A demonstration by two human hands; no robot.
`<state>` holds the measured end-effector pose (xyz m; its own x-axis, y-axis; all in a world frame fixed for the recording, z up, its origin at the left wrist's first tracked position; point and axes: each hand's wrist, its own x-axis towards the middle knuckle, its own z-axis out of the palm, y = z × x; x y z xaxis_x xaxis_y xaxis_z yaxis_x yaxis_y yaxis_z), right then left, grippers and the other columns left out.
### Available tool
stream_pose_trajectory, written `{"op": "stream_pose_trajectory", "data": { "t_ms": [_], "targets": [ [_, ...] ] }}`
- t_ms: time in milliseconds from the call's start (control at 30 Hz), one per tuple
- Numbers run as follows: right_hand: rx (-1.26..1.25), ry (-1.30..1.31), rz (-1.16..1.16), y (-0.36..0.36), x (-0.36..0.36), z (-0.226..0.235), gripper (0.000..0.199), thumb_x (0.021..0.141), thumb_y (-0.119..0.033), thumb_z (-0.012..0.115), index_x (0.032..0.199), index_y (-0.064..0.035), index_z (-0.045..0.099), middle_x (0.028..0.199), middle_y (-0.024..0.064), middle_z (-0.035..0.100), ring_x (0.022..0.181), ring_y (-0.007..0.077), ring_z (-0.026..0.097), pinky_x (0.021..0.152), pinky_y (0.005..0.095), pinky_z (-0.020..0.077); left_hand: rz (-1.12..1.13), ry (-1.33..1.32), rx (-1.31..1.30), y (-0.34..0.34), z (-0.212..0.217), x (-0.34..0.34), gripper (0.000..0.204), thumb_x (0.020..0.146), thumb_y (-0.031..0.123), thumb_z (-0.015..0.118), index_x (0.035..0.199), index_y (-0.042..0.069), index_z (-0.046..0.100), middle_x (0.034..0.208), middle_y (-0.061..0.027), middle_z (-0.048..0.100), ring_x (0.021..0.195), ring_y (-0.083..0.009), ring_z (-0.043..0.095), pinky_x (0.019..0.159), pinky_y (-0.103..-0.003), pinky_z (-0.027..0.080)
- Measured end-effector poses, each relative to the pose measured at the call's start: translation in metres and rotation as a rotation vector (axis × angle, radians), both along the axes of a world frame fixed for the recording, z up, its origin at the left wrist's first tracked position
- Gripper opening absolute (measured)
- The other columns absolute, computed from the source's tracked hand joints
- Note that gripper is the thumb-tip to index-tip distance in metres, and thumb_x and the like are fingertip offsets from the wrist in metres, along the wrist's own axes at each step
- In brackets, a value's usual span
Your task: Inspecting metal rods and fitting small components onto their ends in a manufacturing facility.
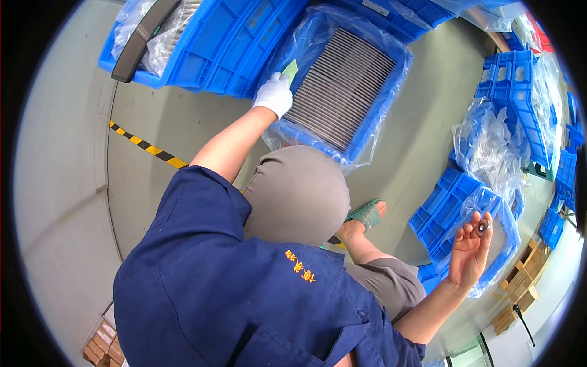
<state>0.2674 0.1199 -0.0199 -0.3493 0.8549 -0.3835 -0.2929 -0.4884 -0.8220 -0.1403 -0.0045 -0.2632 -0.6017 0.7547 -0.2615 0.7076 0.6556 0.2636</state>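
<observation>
My left hand [273, 98] wears a white glove and pinches a light green slip [290, 70]. It is at the left rim of a blue crate [361, 150] lined with clear plastic film. Close-packed rows of slim grey metal parts [342, 85] fill that crate. Out to the right, my bare right hand [468, 260] is raised palm up, with a small round metal piece [482, 227] between thumb and fingers. A dark hole shows in the middle of the piece. Beneath that hand is another film-lined blue crate [437, 205].
Stacked blue crates [214, 46] stand at the upper left, a dark curved bar [143, 43] across their top. More blue crates [520, 92] and loose plastic film [492, 144] line the right. Yellow-black tape [147, 145] marks the floor. Wooden pallets [523, 278] lie lower right.
</observation>
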Motion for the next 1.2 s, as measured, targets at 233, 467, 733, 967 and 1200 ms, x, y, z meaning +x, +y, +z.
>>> {"op": "stream_pose_trajectory", "data": {
  "t_ms": [233,467,733,967,1200],
  "targets": [
    [-0.003,-0.019,0.010,-0.002,-0.003,-0.003,0.038,0.086,-0.023,0.049,0.118,-0.0036,0.040,0.105,0.0112,0.053,0.082,0.0145,0.051,0.073,0.0273,0.0447,0.042,-0.037,-0.194,0.002,-0.010,0.018,0.052,0.074,0.023,0.055,0.116,-0.001,0.036,0.116,-0.0178,0.036,0.098,-0.0335,0.047,0.083,-0.040,0.041],
    [-0.001,0.016,0.055,0.001,-0.004,-0.002,0.039,0.087,-0.021,0.046,0.121,-0.0032,0.038,0.107,0.0106,0.052,0.083,0.0148,0.050,0.075,0.0270,0.0453,0.106,-0.190,-0.225,0.002,-0.022,0.012,0.052,0.074,0.029,0.054,0.115,0.001,0.041,0.118,-0.0191,0.039,0.106,-0.0324,0.044,0.088,-0.039,0.037],
    [-0.016,-0.002,0.059,-0.005,-0.009,0.001,0.038,0.087,-0.021,0.046,0.120,-0.0030,0.038,0.107,0.0109,0.052,0.082,0.0148,0.051,0.073,0.0266,0.0440,0.047,-0.282,-0.120,-0.016,-0.020,0.009,0.056,0.075,0.032,0.051,0.120,0.000,0.040,0.130,-0.0212,0.030,0.116,-0.0325,0.036,0.096,-0.034,0.030],
    [-0.033,-0.033,0.018,-0.005,-0.010,0.000,0.038,0.085,-0.021,0.051,0.117,-0.0038,0.039,0.104,0.0116,0.053,0.080,0.0148,0.051,0.069,0.0269,0.0423,0.062,-0.381,-0.183,-0.004,-0.027,0.002,0.051,0.075,0.031,0.052,0.117,0.005,0.045,0.121,-0.0174,0.041,0.110,-0.0318,0.041,0.092,-0.036,0.034],
    [-0.052,-0.028,0.012,-0.006,-0.016,0.000,0.038,0.085,-0.021,0.051,0.117,-0.0039,0.040,0.104,0.0118,0.053,0.080,0.0149,0.050,0.069,0.0268,0.0422,0.087,-0.394,-0.144,-0.011,0.003,0.003,0.048,0.074,0.030,0.053,0.120,0.018,0.046,0.120,-0.0151,0.043,0.109,-0.0309,0.043,0.092,-0.034,0.035]
  ]
}}
